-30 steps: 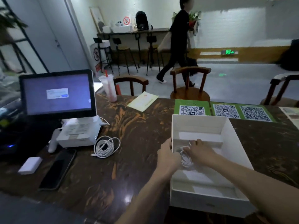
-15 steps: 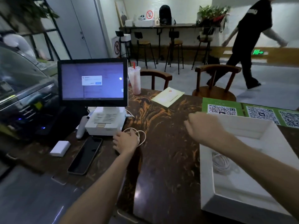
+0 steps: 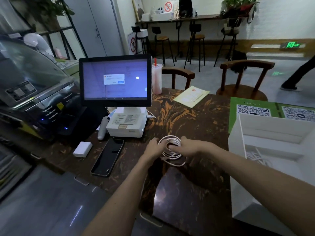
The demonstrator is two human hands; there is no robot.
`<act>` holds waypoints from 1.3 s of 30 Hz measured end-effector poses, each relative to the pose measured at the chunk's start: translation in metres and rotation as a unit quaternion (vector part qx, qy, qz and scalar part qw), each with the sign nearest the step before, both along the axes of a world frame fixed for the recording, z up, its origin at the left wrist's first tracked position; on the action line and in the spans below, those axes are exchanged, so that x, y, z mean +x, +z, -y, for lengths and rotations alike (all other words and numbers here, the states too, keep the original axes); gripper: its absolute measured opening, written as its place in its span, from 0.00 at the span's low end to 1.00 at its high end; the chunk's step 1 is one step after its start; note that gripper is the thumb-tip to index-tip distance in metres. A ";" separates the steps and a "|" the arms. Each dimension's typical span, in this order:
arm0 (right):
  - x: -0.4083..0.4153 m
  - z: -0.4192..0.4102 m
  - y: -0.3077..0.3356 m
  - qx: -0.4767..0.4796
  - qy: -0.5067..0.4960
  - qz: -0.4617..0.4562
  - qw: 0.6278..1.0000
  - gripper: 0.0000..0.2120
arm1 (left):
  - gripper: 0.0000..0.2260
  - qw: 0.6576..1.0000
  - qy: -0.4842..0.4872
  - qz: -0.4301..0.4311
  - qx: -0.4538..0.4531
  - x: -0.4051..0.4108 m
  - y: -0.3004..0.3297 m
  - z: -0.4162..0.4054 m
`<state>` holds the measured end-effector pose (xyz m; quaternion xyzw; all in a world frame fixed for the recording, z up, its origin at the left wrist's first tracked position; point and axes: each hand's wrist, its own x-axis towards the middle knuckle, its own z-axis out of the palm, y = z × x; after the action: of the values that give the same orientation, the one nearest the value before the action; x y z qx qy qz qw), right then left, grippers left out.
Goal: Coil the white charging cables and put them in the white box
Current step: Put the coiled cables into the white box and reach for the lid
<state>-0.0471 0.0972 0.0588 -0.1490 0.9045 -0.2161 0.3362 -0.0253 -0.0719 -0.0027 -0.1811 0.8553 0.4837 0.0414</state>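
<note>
Both hands point(image 3: 172, 148) gripping a white cable point(image 3: 171, 150); another coil point(image 3: 255, 156) inside white box point(image 3: 272, 132).

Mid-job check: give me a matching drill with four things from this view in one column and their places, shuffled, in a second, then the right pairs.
Things
1. loose white cable
2. coiled cable
3. phone
4. pink drink cup

Places
A. inside the white box
B. between the left hand and right hand
C. standing right of the monitor
D. flat on the counter, left of the hands

Pairs: 1-B, 2-A, 3-D, 4-C
</note>
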 end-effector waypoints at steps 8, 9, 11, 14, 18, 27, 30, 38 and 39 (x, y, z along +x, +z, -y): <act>0.005 -0.001 -0.026 0.015 -0.163 0.001 0.986 0.19 | 0.13 0.994 -0.018 0.069 0.083 0.004 0.009 -0.027; 0.007 -0.003 -0.024 0.014 -0.160 0.014 0.987 0.16 | 0.11 0.993 -0.035 0.082 0.074 0.004 0.010 -0.033; 0.009 -0.010 -0.020 -0.022 -0.171 0.026 0.985 0.08 | 0.15 0.990 -0.051 0.093 0.096 0.003 0.012 -0.045; 0.016 -0.023 0.005 -0.082 -0.220 0.054 0.971 0.07 | 0.18 0.978 -0.085 0.091 0.166 0.000 0.034 -0.056; 0.013 -0.062 0.058 -0.141 -0.223 -0.038 0.964 0.13 | 0.10 0.959 -0.228 -0.045 0.161 -0.012 0.102 -0.079; 0.036 -0.240 0.108 -0.010 -0.326 -0.167 0.930 0.15 | 0.13 0.922 -0.334 -0.194 -0.013 -0.008 0.157 -0.248; 0.058 -0.281 0.086 0.087 -0.331 -0.170 0.924 0.09 | 0.16 0.924 -0.335 -0.174 -0.068 0.000 0.130 -0.281; 0.059 -0.278 0.016 0.201 -0.221 -0.191 0.935 0.14 | 0.17 0.873 -0.400 -0.227 -0.159 0.015 0.092 -0.286; 0.059 -0.280 0.009 0.203 -0.224 -0.179 0.936 0.14 | 0.16 0.872 -0.401 -0.233 -0.156 0.014 0.091 -0.285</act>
<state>0.0121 0.3771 0.0682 0.0925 0.9842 -0.0678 0.1349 -0.0112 0.2129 0.0884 0.2914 0.9037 0.3137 0.0027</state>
